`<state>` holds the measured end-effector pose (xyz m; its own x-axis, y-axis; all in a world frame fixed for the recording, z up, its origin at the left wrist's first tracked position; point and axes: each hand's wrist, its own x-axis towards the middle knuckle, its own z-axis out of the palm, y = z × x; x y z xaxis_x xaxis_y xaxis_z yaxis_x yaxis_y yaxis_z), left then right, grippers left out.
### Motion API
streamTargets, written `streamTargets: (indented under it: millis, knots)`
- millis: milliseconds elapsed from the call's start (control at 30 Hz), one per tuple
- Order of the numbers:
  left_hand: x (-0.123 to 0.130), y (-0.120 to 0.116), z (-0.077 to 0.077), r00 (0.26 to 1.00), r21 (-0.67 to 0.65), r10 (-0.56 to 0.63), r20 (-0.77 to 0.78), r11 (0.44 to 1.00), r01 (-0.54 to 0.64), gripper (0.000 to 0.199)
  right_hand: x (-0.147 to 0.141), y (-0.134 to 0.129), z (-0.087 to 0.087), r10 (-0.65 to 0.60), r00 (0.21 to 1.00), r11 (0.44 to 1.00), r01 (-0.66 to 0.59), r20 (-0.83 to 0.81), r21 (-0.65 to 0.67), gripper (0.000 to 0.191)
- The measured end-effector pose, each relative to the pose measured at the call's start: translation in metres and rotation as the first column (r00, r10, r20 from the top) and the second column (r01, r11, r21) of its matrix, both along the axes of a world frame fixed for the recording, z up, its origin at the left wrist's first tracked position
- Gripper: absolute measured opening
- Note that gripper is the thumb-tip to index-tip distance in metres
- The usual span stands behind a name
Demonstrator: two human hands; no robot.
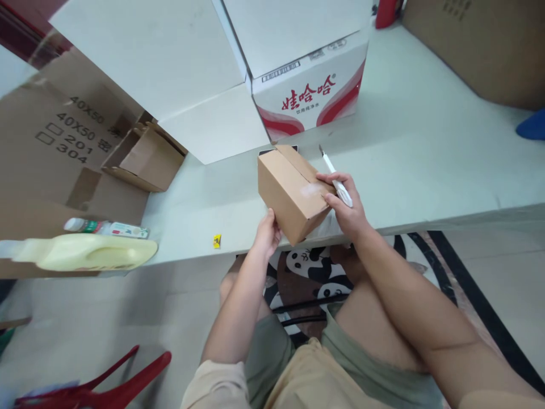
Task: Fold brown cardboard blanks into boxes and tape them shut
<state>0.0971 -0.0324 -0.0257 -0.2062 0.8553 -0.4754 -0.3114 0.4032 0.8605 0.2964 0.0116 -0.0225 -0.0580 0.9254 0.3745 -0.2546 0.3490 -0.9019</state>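
A small brown cardboard box (283,196) is held tilted over the front edge of the table. My left hand (267,234) grips its lower left side, thumb up along the cardboard. At the box's right end, my right hand (349,210) is closed around a white-handled craft knife (331,165), its thin blade pointing away from me. Fingers of that hand also touch the top of the box, near a pale strip that looks like tape. Behind the box, a dark-edged flat object (290,148) is mostly hidden.
A white carton with red lettering (309,96) stands behind, flaps open. To the left are a large brown carton (55,142), a smaller open box (149,156), a pale yellow bottle (93,253) and a small yellow packet (217,241). Another brown carton (481,51) is at the right.
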Motion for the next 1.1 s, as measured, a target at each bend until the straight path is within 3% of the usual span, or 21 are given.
streamTargets:
  millis: [67,100,167,200,267,333,400,467,600,700,833,967,1100]
  knots:
    - [-0.010,-0.001,0.006,0.957,0.069,-0.031,-0.287,0.996,0.054,0.053,0.002,0.001,0.000,-0.021,1.000,1.000,0.021,0.013,0.013,0.035]
    - [-0.016,0.000,0.014,0.889,0.118,-0.004,-0.458,0.991,0.065,0.059,0.003,0.001,0.000,-0.023,0.999,0.999,0.022,0.030,0.032,0.033]
    - [-0.025,0.005,0.039,0.684,0.187,0.027,-0.729,0.969,0.160,0.074,0.003,0.000,0.000,-0.002,0.995,0.996,-0.007,0.100,0.090,0.031]
    - [-0.027,0.011,0.054,0.583,0.241,0.076,-0.809,0.947,0.211,0.073,0.002,-0.002,0.001,0.017,0.989,0.991,-0.036,0.149,0.126,0.032]
    - [-0.026,0.027,0.084,0.407,0.295,0.139,-0.903,0.888,0.353,0.062,-0.002,-0.006,0.003,0.066,0.965,0.974,-0.117,0.254,0.192,0.033]
    - [-0.021,0.048,0.106,0.246,0.220,0.107,-0.963,0.843,0.492,0.054,-0.008,-0.010,0.005,0.104,0.938,0.952,-0.190,0.331,0.240,0.035]
    - [-0.017,0.066,0.114,0.120,0.082,0.018,-0.993,0.829,0.554,0.051,-0.013,-0.014,0.007,0.117,0.924,0.937,-0.224,0.364,0.267,0.037]
    - [-0.017,0.077,0.110,0.024,-0.052,-0.076,-0.997,0.840,0.540,0.051,-0.016,-0.016,0.009,0.107,0.924,0.932,-0.222,0.366,0.287,0.039]
    - [-0.020,0.080,0.095,-0.048,-0.171,-0.168,-0.985,0.868,0.466,0.054,-0.011,-0.017,0.016,-0.088,0.954,0.948,-0.008,0.286,0.319,0.035]
    - [-0.019,0.078,0.091,-0.065,-0.178,-0.167,-0.984,0.876,0.448,0.055,-0.004,-0.022,0.023,-0.227,0.949,0.919,0.134,0.218,0.371,0.035]
    - [-0.015,0.080,0.089,-0.041,-0.155,-0.153,-0.987,0.889,0.431,0.055,-0.002,-0.039,0.032,-0.272,0.947,0.867,0.165,0.169,0.469,0.033]
    - [-0.015,0.082,0.088,-0.046,-0.170,-0.166,-0.985,0.887,0.429,0.055,-0.007,-0.059,0.039,-0.274,0.944,0.875,0.166,0.183,0.454,0.026]
    - [-0.016,0.081,0.090,-0.071,-0.200,-0.188,-0.980,0.881,0.428,0.054,-0.011,-0.064,0.048,-0.243,0.931,0.866,0.083,0.271,0.494,0.009]
